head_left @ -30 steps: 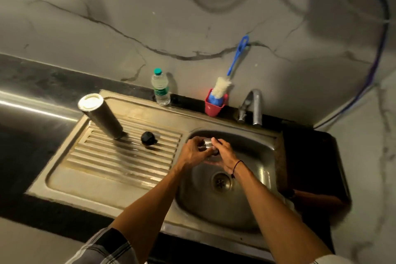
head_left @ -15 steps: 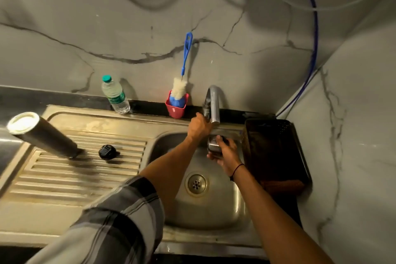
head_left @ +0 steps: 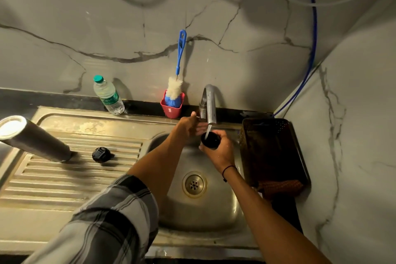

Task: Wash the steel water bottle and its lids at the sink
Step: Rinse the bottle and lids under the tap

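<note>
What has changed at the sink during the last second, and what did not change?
Both hands rose from the basin to the curved steel tap. The left hand now reaches its base, and water runs into the dark round lid that the right hand grips below the spout. The steel water bottle and the small black cap stayed on the drainboard.

Place: a home kitchen, at the wash-up corner.
Sink: a stainless steel sink point(head_left: 225, 210) with ribbed drainboard, set in a dark counter.
Tap: a curved chrome tap point(head_left: 209, 103) running water.
Wall: grey-veined marble tiles point(head_left: 235, 28).
Cleaning gear: a blue-handled white bottle brush point(head_left: 176, 85) standing in a red plastic cup point(head_left: 172, 110).
</note>
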